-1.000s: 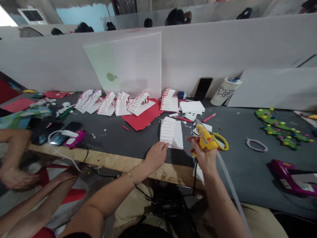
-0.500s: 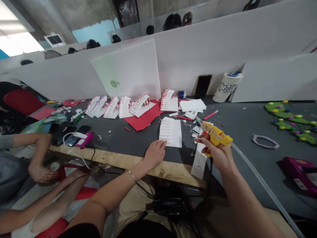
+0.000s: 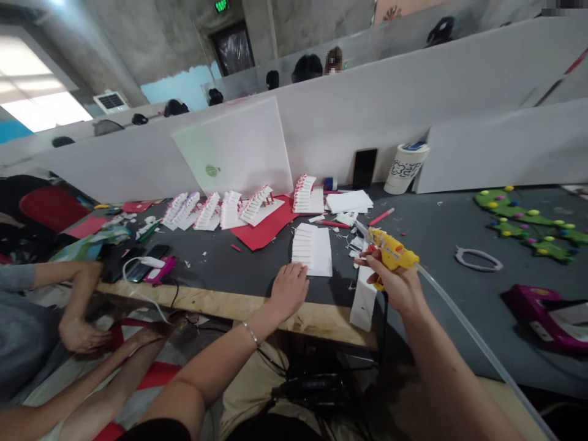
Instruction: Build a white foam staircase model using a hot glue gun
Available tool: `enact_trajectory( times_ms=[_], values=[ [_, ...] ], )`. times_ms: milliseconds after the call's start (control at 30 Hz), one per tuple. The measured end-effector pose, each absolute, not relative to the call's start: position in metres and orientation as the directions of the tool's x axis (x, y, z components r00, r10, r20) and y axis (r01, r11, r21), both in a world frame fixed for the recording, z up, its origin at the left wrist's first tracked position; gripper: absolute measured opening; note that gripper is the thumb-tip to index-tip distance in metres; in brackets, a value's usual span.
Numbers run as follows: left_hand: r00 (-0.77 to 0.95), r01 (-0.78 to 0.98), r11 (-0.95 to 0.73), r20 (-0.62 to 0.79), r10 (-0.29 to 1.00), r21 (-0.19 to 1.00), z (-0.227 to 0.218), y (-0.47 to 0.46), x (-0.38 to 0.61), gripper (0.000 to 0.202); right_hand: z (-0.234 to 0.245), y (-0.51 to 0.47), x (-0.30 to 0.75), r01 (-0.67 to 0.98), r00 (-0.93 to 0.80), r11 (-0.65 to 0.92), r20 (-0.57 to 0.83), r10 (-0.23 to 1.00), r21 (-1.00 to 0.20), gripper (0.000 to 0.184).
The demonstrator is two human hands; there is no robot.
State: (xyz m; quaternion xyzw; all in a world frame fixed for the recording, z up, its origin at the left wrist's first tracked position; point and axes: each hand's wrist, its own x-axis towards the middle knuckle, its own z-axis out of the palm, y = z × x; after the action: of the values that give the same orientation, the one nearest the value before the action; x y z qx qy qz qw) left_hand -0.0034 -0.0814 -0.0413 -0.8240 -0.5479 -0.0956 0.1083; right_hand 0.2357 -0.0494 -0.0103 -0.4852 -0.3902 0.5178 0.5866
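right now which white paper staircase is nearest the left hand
The lone flat staircase just ahead of the left hand; the other staircases stand in a row farther back.

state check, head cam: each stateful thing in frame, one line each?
yellow glue gun: gripped, held up, nozzle pointing left
right hand: shut on yellow glue gun
left hand: open, palm down, touching near edge of white stepped piece
white stepped piece: lying flat on table
phone: screen dark, leaning on partition
cup: tilted against partition
pink glue gun: lying on table, untouched
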Motion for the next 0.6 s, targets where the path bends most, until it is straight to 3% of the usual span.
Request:
enact_trajectory(
  times_ms=[167,433,600],
  values=[
    [0.452,0.886,-0.463,0.281,0.847,-0.032,-0.050,-0.080,0.025,0.044,-0.009,-0.047,0.239,-0.184,0.178,0.029,-0.005,0.984,-0.983,0.052],
    [0.523,0.849,-0.529,0.125,0.843,0.020,-0.071,-0.077,0.048,0.067,-0.003,-0.043,0.267,0.320,0.273,-0.069,0.022,0.962,-0.945,0.031],
    [0.541,0.838,-0.545,0.094,0.836,0.020,-0.066,-0.089,0.033,0.068,-0.021,-0.037,0.277,0.525,0.280,-0.029,0.140,0.950,-0.851,0.035]
  ],
)
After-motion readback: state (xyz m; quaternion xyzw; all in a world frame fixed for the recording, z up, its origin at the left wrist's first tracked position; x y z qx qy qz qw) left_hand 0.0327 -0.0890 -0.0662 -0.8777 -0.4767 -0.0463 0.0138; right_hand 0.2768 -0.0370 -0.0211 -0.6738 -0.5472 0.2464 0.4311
